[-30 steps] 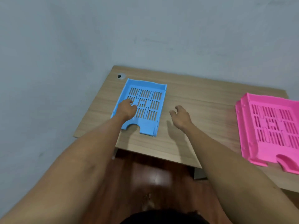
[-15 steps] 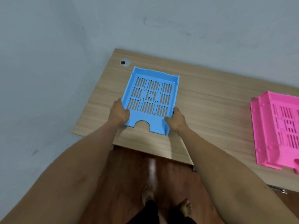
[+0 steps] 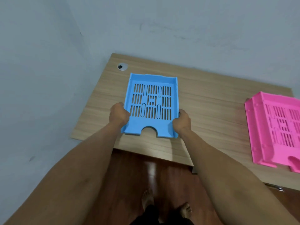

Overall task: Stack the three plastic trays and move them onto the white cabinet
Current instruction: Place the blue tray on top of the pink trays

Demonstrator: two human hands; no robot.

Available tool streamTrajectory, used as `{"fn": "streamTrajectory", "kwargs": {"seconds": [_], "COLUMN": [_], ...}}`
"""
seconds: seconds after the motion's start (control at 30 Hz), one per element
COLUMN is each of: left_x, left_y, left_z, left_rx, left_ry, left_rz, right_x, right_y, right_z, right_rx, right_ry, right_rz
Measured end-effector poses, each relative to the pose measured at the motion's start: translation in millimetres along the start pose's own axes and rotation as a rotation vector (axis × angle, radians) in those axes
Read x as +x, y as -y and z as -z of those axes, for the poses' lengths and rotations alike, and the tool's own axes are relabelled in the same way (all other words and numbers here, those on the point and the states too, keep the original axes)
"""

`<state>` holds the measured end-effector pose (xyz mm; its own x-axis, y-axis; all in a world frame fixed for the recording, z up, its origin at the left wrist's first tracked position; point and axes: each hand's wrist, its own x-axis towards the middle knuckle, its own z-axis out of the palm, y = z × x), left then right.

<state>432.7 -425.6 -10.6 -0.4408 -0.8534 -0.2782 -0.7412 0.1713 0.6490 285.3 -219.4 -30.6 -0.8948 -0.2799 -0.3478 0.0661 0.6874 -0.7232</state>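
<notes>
We grip the slotted blue plastic tray [image 3: 152,104] by its sides on the wooden desk [image 3: 211,101], left hand [image 3: 119,113] and right hand [image 3: 182,121] fingers closed around it, pink plastic tray [image 3: 276,129] well apart, nothing stacked yet

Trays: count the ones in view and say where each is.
2. The blue tray is on the desk's left part, gripped by the left hand and right hand. The pink tray lies at the right edge, partly cut off. A third may be out of view.
</notes>
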Motion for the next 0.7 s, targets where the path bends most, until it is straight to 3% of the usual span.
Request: {"fn": "streamTrajectory", "kwargs": {"seconds": [0.43,0.7], "left_x": [-65.2,-125.4], "left_y": [-114.7,-198.8], "left_z": [-11.9,-74.4], "left_rx": [-0.007,0.012], "left_ry": [-0.017,0.011], "left_rz": [-0.282,-0.397], "right_x": [-15.1,-5.9], "right_y": [4.2,-44.9], "right_z": [136.7,253.4], "right_rx": [0.056,0.131], "right_ry": [-0.205,-0.246], "right_rz": [0.083,0.082]}}
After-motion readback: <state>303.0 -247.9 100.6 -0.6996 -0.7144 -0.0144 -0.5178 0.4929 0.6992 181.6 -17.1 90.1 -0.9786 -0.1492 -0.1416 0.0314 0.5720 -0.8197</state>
